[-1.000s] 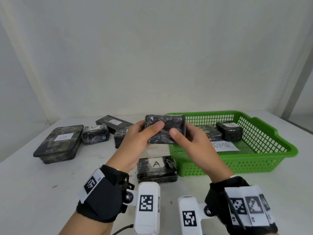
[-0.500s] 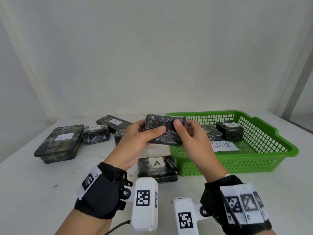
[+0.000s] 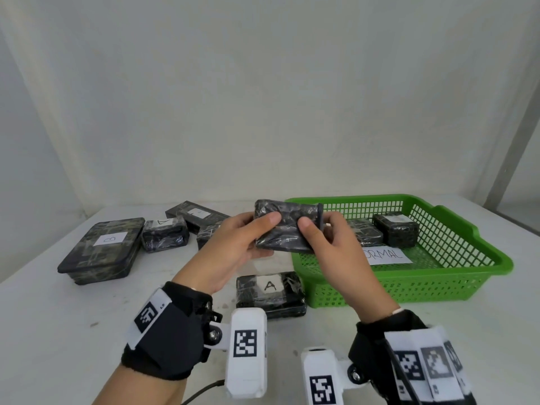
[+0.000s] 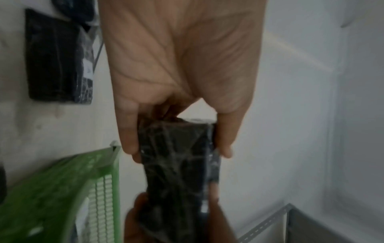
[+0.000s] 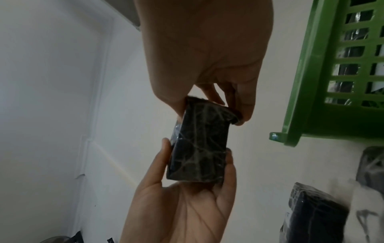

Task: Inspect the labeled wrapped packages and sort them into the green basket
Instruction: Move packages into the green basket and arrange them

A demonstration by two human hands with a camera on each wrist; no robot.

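Both hands hold one small dark rectangular package wrapped in clear film [image 3: 287,226] in the air above the white tabletop [image 3: 43,331], just in front of the near left corner of the green plastic lattice basket [image 3: 438,285]. The left hand [image 3: 233,244] has its thumb on the near face and fingers curled behind; the right hand [image 3: 330,241] pinches the other end the same way, so each is clamped on the package. No label shows on the face turned toward the head camera, so this looks like the inspection step, with the package not yet sorted. Two similar wrapped packages [image 3: 394,233] already lie in the basket, beside a white paper sign [image 3: 388,255] whose visible letters read "ORMAL". Left to do, as far as can be seen: a wrapped package marked "A" [image 3: 270,293] near the basket's front, a large flat package marked "B" [image 3: 102,249], and a cluster of three or four smaller ones [image 3: 165,236] behind the left hand, one partly hidden.
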